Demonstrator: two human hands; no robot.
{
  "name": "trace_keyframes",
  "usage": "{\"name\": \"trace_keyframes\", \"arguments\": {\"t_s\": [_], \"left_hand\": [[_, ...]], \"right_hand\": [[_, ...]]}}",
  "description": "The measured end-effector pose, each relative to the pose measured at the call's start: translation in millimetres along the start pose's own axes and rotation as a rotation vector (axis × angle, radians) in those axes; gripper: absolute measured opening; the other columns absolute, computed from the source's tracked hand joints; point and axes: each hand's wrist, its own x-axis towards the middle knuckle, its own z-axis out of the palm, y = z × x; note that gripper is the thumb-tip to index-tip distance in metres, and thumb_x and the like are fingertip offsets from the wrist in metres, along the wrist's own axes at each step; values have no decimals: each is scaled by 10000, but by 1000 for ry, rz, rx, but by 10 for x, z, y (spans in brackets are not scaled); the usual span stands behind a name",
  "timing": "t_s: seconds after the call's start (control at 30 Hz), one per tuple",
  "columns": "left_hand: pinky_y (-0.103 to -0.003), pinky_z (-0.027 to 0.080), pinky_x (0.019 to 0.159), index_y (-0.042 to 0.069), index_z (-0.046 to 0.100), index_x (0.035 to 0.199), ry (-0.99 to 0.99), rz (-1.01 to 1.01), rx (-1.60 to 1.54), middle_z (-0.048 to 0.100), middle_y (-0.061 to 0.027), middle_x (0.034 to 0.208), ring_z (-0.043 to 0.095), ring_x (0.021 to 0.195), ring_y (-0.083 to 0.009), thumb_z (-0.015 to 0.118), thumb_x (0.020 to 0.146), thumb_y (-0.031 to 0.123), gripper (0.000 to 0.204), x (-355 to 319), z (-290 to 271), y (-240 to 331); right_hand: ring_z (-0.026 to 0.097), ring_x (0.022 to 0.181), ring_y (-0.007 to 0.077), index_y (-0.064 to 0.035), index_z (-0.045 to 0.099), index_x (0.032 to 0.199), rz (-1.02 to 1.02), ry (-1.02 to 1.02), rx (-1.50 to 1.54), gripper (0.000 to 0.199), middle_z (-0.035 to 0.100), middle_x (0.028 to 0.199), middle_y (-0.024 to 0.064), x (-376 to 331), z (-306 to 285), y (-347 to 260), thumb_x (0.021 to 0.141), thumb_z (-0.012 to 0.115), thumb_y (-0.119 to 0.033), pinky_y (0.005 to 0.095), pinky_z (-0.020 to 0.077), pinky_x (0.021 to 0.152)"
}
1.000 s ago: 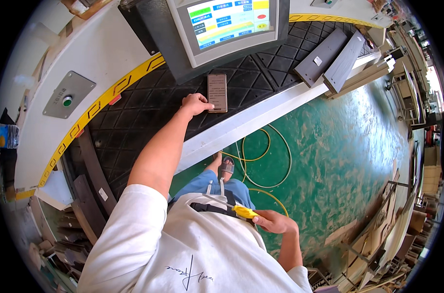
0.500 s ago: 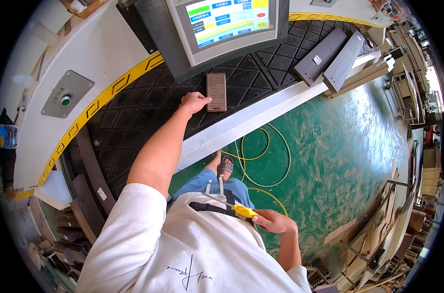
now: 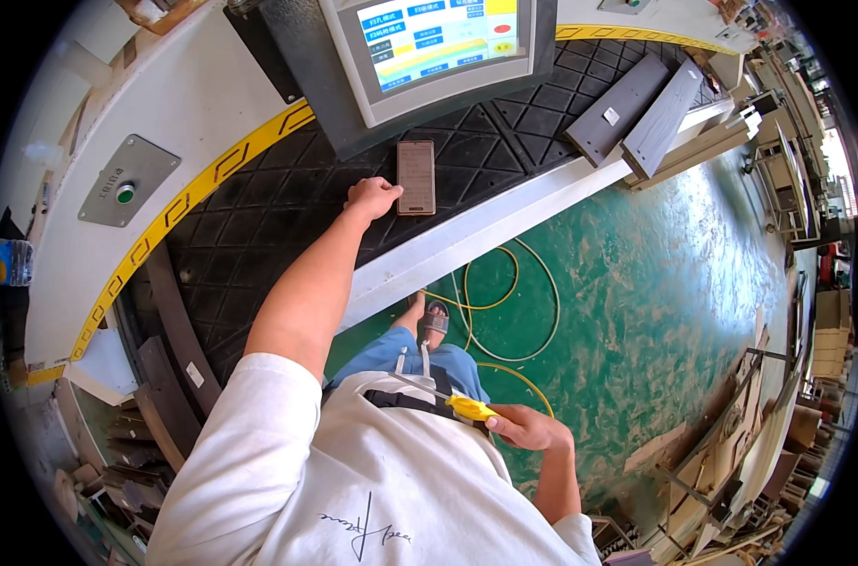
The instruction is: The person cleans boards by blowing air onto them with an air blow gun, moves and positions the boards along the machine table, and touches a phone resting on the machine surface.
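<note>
A phone (image 3: pixel 416 177) lies face up on the black ribbed bed (image 3: pixel 287 193), its screen dim with lines of text. My left hand (image 3: pixel 372 197) is beside the phone's lower left edge. Its fingers are curled in, with the thumb at that edge; whether it touches is hard to tell. At my waist, my right hand (image 3: pixel 528 426) is closed around the yellow handle of a screwdriver (image 3: pixel 469 407). The thin metal shaft points left, across the front of my shirt.
Above the bed stands a control screen (image 3: pixel 438 42). Two dark boards (image 3: pixel 620 108) rest at the right end, and more dark boards (image 3: pixel 179 325) stand at left. A green button (image 3: pixel 125 193) sits on the white housing. Yellow and pale hoses (image 3: pixel 549 325) loop over the green floor.
The phone's screen has grown dimmer. On the control screen, the green button at the upper left has turned blue. Both hands have hardly moved.
</note>
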Motion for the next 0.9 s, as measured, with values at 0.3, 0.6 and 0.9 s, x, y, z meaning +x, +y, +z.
{"name": "trace_keyframes", "arguments": {"t_s": [0.3,0.6,0.9], "left_hand": [[-378,551,957,101,793,1061,34,39,-72,780,-100,1143,722,1088,-235,822,874,458,405,-100,-21,49],[-402,552,1001,140,795,1040,-63,92,1,771,-88,1198,716,1131,-272,885,769,487,449,-58,-50,30],[-413,527,1014,124,779,1094,-4,-13,-130,762,-81,1201,693,1166,-283,758,908,541,458,18,-30,-53]], "right_hand": [[624,952,247,-32,666,1305,22,-23,22,730,707,1055,137,2,-14,13,1069,423,-679,376,500,858],[640,1071,280,-15,644,1353,-4,-19,22,721,716,1138,159,3,-15,-16,1082,427,-648,397,494,966],[596,803,169,-26,672,1239,-18,43,107,643,667,899,68,-11,-38,-104,1090,452,-612,327,487,747]]}}
